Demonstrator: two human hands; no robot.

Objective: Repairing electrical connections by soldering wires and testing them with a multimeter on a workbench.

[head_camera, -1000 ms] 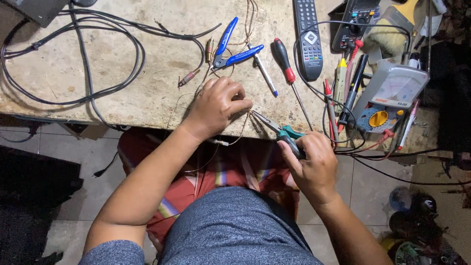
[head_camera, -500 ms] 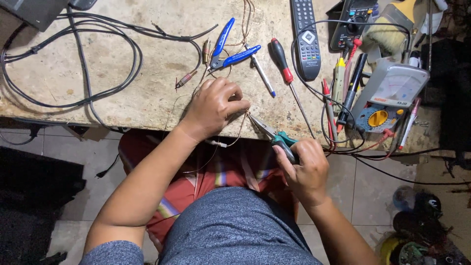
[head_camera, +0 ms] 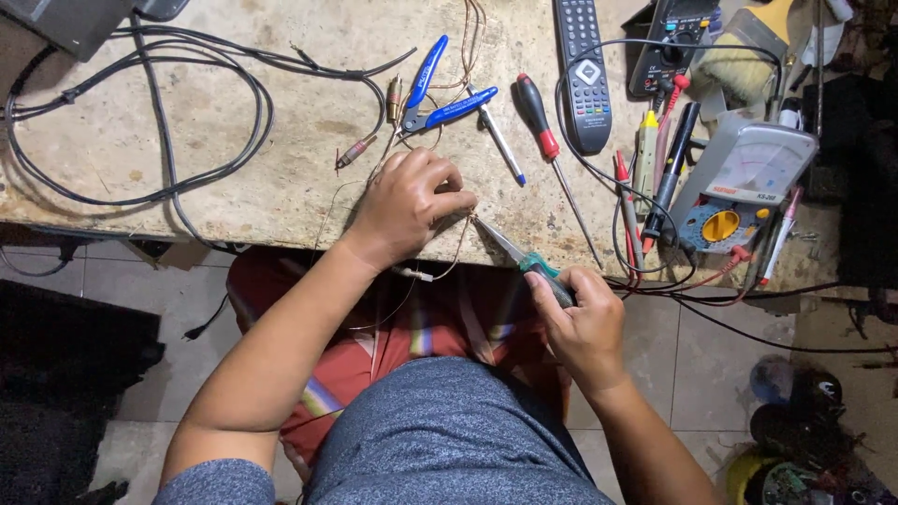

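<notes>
grey short-sleeved shirt, bare forearms, red striped cloth on lap

Whatever the left hand pinches stays hidden under its fingers; the right hand covers most of the green-handled tool.

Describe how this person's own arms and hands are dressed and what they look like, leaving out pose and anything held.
Both the left hand and the right hand are bare: no gloves, and no rings or watch that I can make out. The forearms are uncovered. A short grey-blue sleeve shows at the left upper arm; the right sleeve is out of frame.
</notes>
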